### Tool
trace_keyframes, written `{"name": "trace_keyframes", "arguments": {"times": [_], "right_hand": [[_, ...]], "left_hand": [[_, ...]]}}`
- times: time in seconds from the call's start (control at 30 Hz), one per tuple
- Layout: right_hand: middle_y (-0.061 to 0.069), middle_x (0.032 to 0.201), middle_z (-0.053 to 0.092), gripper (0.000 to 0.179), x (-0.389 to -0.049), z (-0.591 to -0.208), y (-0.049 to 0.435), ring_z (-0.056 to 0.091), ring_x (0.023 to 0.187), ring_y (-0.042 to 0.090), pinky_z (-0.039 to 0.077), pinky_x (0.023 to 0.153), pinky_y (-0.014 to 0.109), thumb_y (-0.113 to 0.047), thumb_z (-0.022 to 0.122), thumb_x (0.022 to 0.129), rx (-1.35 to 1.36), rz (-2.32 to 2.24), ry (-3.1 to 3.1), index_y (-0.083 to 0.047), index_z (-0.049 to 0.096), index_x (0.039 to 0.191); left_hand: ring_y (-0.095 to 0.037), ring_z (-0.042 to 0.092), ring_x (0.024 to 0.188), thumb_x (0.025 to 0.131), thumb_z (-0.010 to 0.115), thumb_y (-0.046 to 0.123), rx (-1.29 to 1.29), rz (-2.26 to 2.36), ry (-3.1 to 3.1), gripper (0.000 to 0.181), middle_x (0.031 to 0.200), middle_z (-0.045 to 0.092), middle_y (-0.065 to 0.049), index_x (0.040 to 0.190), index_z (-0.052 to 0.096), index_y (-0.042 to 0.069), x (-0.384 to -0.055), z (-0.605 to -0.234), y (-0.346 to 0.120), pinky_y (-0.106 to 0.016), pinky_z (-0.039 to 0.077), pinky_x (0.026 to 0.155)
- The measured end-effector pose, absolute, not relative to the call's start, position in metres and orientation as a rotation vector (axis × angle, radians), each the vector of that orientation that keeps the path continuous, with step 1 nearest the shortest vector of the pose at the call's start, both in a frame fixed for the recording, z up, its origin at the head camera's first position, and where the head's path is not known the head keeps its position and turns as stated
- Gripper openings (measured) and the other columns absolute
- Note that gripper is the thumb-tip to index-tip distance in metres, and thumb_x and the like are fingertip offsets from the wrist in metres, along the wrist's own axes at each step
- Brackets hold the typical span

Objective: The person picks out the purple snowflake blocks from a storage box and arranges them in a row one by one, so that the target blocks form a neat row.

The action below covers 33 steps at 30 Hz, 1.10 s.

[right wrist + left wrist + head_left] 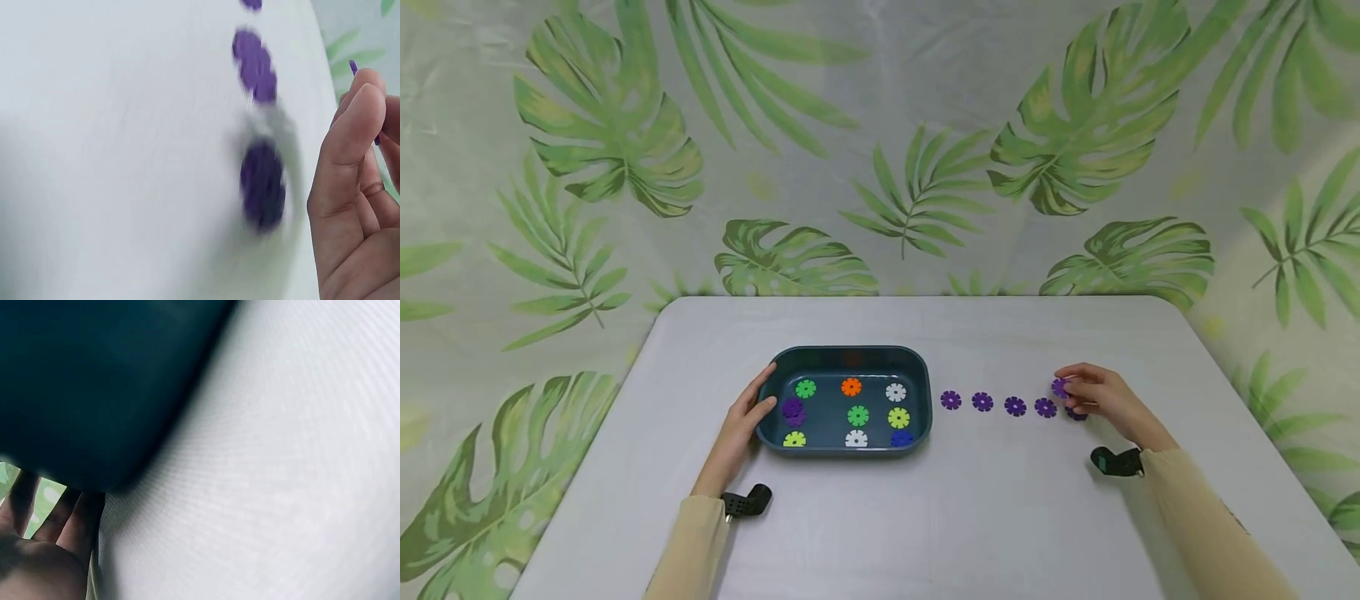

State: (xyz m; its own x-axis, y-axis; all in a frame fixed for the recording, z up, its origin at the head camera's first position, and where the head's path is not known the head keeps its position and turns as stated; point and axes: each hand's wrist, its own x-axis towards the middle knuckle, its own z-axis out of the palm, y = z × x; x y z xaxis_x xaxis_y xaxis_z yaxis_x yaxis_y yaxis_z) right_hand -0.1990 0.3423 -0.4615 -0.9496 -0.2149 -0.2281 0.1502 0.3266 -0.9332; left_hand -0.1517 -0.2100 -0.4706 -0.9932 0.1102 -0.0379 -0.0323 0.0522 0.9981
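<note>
A dark teal tray (848,357) sits on the white table and holds several flower-shaped discs: green, orange, white, yellow, purple and blue. My left hand (747,413) rests against the tray's left wall (94,394), fingers and thumb spread along it. To the right of the tray lies a row of purple discs (982,402). At the row's right end my right hand (1093,395) pinches one purple disc (1060,387) just above the table. Another purple disc (262,184) lies under that hand, blurred in the right wrist view.
The white table (925,517) has rounded far corners and a leaf-patterned sheet behind it. Black wrist camera mounts (747,503) sit at both cuffs.
</note>
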Motion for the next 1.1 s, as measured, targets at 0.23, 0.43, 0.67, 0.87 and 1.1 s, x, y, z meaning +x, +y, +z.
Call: {"name": "trace_keyframes", "arguments": {"times": [0.23,0.43,0.67,0.87,1.1], "right_hand": [[0.004,0.098,0.061,0.041,-0.184,-0.47,0.384,0.062,0.073,0.013,0.055,0.069,0.027,-0.01,0.049,0.1,0.014,-1.621,2.371,0.021,0.042,0.125],[0.008,0.092,0.062,0.036,-0.178,-0.473,0.394,0.063,0.067,0.013,0.055,0.063,0.028,-0.007,0.048,0.099,0.031,-1.506,2.448,0.022,0.046,0.121],[0.014,0.095,0.063,0.037,-0.177,-0.474,0.39,0.062,0.065,0.014,0.055,0.061,0.028,-0.015,0.048,0.1,0.09,-1.356,2.578,0.017,0.052,0.118],[0.022,0.109,0.058,0.041,-0.184,-0.461,0.364,0.062,0.071,0.015,0.055,0.066,0.028,-0.02,0.047,0.101,0.03,-1.443,2.561,0.014,0.051,0.123],[0.022,0.11,0.057,0.038,-0.197,-0.438,0.298,0.063,0.081,0.018,0.055,0.072,0.03,-0.017,0.047,0.102,-0.181,-1.635,2.384,0.015,0.047,0.123]], "left_hand": [[-0.023,0.009,0.144,0.101,0.048,0.011,0.073,2.094,2.202,0.053,0.157,0.019,-0.005,0.151,0.03,0.012,-0.151,-0.471,-0.21,-0.049,0.008,0.114],[-0.022,0.009,0.144,0.101,0.048,0.012,0.052,2.088,2.212,0.053,0.157,0.019,-0.004,0.151,0.03,0.013,-0.15,-0.471,-0.211,-0.048,0.008,0.114],[-0.023,0.009,0.144,0.101,0.048,0.012,0.049,2.092,2.213,0.053,0.157,0.019,-0.005,0.151,0.03,0.011,-0.149,-0.471,-0.211,-0.047,0.01,0.114],[-0.022,0.009,0.144,0.101,0.048,0.012,0.064,2.094,2.213,0.053,0.157,0.019,-0.004,0.151,0.031,0.012,-0.15,-0.471,-0.211,-0.047,0.009,0.114],[-0.022,0.01,0.144,0.101,0.048,0.011,0.084,2.101,2.211,0.053,0.157,0.02,-0.005,0.151,0.031,0.012,-0.151,-0.471,-0.21,-0.047,0.009,0.114]]}}
